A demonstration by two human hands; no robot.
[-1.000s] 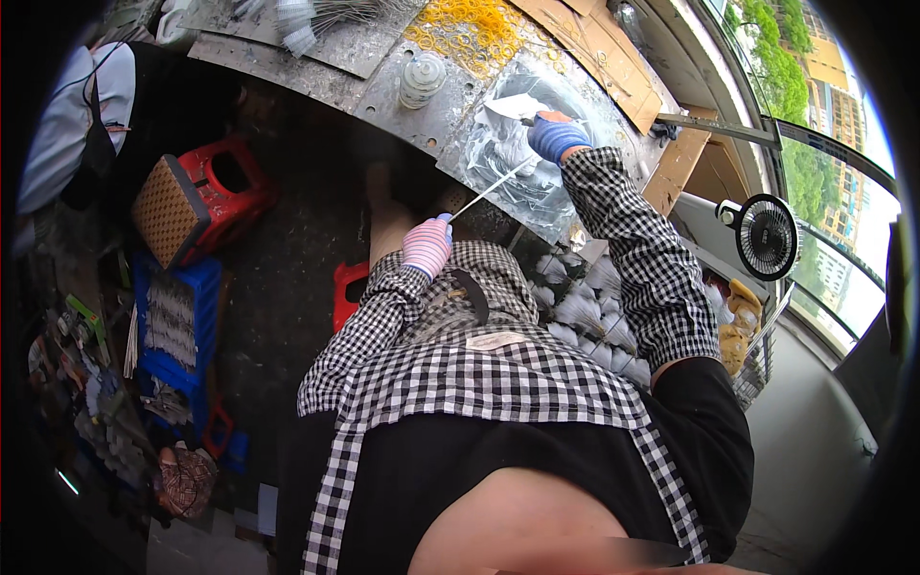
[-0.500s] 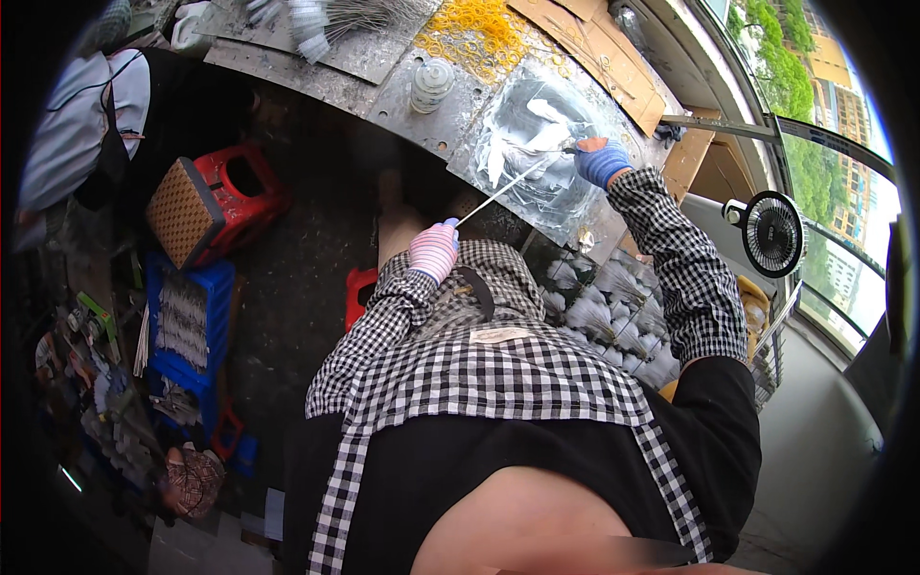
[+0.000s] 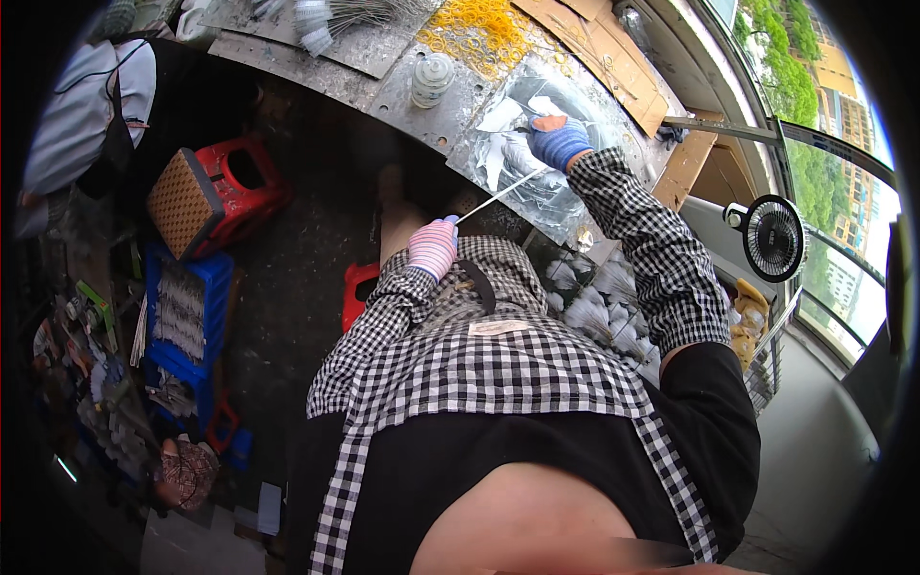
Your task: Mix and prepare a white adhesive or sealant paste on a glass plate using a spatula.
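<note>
My left hand [image 3: 434,247], in a pink-and-white striped glove, is closed around the near end of a thin pale rod [image 3: 500,196]. The rod slants up and right over the edge of a paste-smeared board [image 3: 522,206]; its far end is lost among the white paste. Thick white paste [image 3: 498,117] lies in streaks and lumps on the board. Over the paste, close to the rod's far end, my right hand [image 3: 558,142] in a blue glove with an orange-brown patch is closed. A small dark tip shows at its left side, but what it grips is mostly hidden.
A clear lidded jar [image 3: 432,80] stands on the grey workbench [image 3: 379,94], left of the board. Yellow rings [image 3: 474,36] lie behind it. Pale bristle bundles [image 3: 609,311] fill the space below the bench. A small black fan [image 3: 774,238] and a red stool [image 3: 240,182] flank me.
My right hand has moved left across the paste, now covering the area near the rod's far end. My left hand and the rod have stayed almost in place.
</note>
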